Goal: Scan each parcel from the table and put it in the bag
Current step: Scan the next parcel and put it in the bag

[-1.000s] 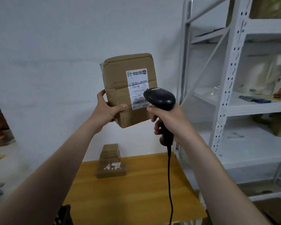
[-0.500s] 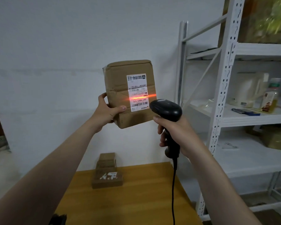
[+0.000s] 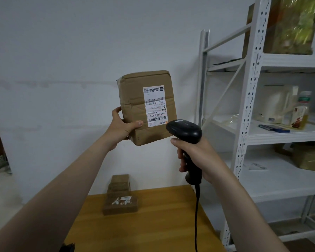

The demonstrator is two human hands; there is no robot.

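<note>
Red scan line across the label (image 3: 155,106) is now out. Scanner (image 3: 185,130) head sits lower against the parcel (image 3: 133,110) than 1.0 s ago, barcode uncovered.

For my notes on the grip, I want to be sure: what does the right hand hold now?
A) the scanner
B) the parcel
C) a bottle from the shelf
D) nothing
A: the right hand grips the black scanner by its handle, while the left hand holds the parcel.
</note>
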